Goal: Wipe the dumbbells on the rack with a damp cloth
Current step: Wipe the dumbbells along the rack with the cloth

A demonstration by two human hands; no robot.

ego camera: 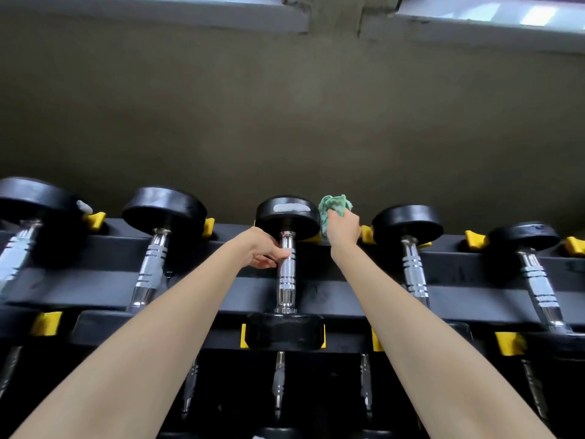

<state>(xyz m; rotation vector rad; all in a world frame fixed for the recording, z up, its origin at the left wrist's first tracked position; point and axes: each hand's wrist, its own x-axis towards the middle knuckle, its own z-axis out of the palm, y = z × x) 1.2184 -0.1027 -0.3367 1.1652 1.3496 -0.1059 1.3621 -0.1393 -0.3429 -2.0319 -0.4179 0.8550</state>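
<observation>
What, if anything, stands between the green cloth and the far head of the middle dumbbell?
Nothing visible does. The cloth is right beside the right edge of the head, with no object between them. The yellow tab on the rack lies lower, right of the cloth, out of that path.

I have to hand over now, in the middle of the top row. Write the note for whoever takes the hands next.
The left hand grips the chrome handle of the middle dumbbell on the rack.
The right hand holds the green cloth bunched against the right side of that dumbbell's far head.
Done: I cannot tell which dumbbells are already wiped.
Left: probably this dumbbell's handle and near head, then the other top-row dumbbells and the lower-row dumbbells.
</observation>
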